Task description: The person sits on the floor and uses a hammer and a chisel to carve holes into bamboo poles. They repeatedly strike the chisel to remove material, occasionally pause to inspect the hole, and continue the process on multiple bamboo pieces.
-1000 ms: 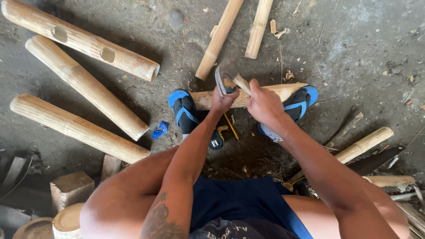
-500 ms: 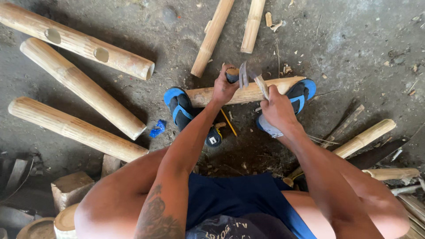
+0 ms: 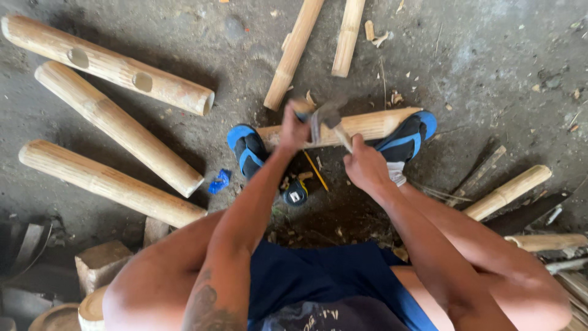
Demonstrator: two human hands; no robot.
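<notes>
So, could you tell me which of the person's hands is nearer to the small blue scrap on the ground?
Left. The left hand is above and right of the blue scrap; the right hand, gripping the hammer, lies farther right.

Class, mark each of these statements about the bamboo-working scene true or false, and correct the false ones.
1. The right hand grips a hammer. True.
2. The bamboo piece being worked lies across a table. False: it lies on the ground, with both sandalled feet against it.
3. The left hand rests on that bamboo piece. True.
4. The long bamboo pole at upper left has no holes. False: two holes show along it.
5. A small blue scrap lies on the ground. True.
</notes>
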